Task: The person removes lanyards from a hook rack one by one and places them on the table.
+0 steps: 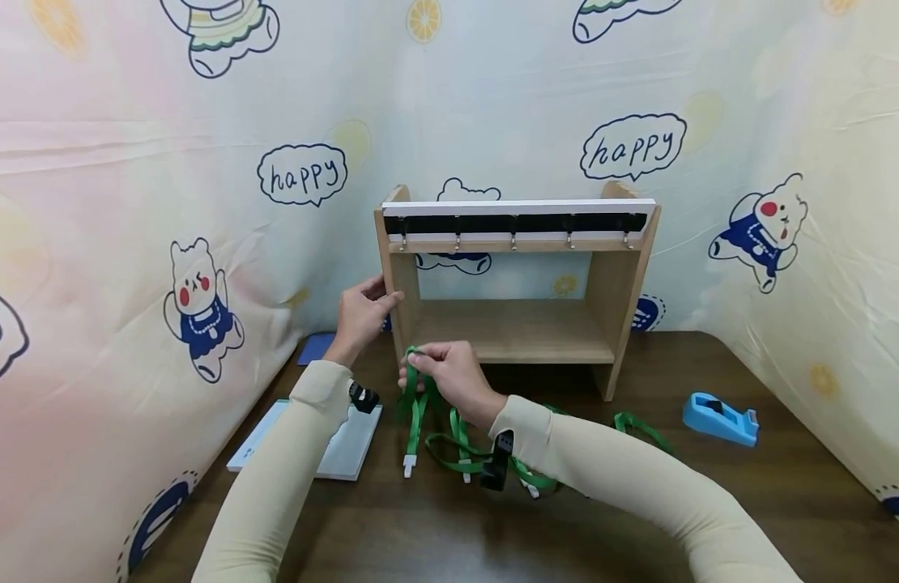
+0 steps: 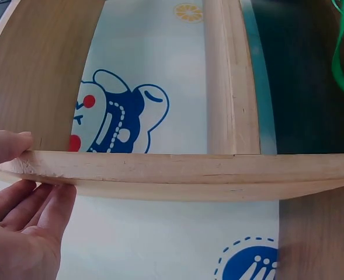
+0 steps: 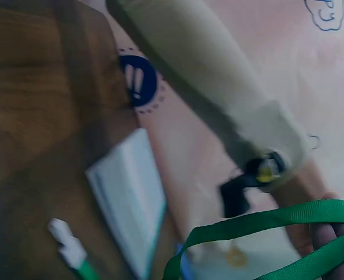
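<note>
A small wooden shelf (image 1: 508, 328) stands at the back of the table, a row of metal hooks (image 1: 513, 243) along its upper front bar. My left hand (image 1: 360, 316) grips the shelf's left side panel (image 2: 160, 175); in the left wrist view the thumb lies on one face and the fingers on the other. Just in front of that panel, my right hand (image 1: 457, 376) pinches a green lanyard (image 1: 415, 421) by its loop, and a white clip (image 1: 409, 464) hangs at its lower end. The strap (image 3: 265, 219) also loops across the fingers in the right wrist view.
More green lanyards (image 1: 460, 445) lie loosely tangled beneath my right wrist, with another strap (image 1: 642, 427) further right. A light blue tape dispenser (image 1: 721, 419) sits on the right. A white box-like pad (image 1: 351, 445) lies under my left forearm, and a blue flat item (image 1: 315, 348) behind it.
</note>
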